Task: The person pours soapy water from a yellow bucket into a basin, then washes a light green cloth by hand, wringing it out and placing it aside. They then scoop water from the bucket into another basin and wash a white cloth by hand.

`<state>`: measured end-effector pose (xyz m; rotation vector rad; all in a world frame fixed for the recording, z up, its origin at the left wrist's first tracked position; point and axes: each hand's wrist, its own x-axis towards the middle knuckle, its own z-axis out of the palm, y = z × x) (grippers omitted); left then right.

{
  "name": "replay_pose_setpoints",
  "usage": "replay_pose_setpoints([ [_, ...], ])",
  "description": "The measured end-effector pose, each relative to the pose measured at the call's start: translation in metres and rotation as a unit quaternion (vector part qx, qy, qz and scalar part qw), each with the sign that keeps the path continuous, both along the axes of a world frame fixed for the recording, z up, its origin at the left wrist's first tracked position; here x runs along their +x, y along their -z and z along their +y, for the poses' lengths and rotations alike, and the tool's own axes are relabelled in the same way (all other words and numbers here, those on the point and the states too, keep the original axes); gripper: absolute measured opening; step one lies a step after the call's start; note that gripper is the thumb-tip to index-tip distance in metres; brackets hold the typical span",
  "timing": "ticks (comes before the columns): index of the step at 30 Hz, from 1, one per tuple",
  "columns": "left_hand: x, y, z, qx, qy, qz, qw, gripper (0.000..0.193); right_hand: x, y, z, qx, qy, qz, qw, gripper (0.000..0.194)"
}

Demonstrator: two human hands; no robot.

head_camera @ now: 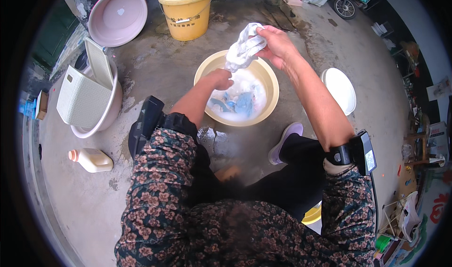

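Note:
A wet white cloth hangs bunched above a cream plastic basin. My right hand grips its upper right part, thumb on top. My left hand is at the cloth's lower end over the basin's left side, fingers curled; the cloth's end seems to be pinched there. Foamy water fills the basin's bottom, with light blue cloth lying in it.
A yellow bucket and a pink basin stand beyond. To the left, a pale tub holds woven plastic panels, near a cream jug. A white lidded bucket stands right. My shoe is beside the basin.

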<state>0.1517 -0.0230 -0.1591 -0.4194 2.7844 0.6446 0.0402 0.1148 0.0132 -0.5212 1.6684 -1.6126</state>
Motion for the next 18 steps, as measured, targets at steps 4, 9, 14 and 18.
replay_pose_setpoints([
  [4, 0.015, -0.088, -0.039, -0.147, 0.078, -0.064, 0.984, 0.033, -0.006, 0.015, 0.005, -0.059, -0.014, -0.045, 0.997, 0.019],
  [9, 0.014, -0.117, -0.044, -0.084, 0.103, -0.049, 0.99, 0.036, -0.027, 0.039, 0.001, -0.042, 0.015, -0.063, 0.997, 0.019],
  [14, -0.011, -0.015, 0.0, 0.128, 0.182, -0.016, 0.975, 0.039, -0.04, 0.066, -0.01, -0.056, 0.058, -0.132, 0.988, 0.021],
  [18, -0.039, 0.071, 0.057, 0.174, 0.091, -0.009, 0.981, 0.058, -0.047, 0.1, 0.008, -0.171, -0.023, -0.224, 0.959, 0.032],
])
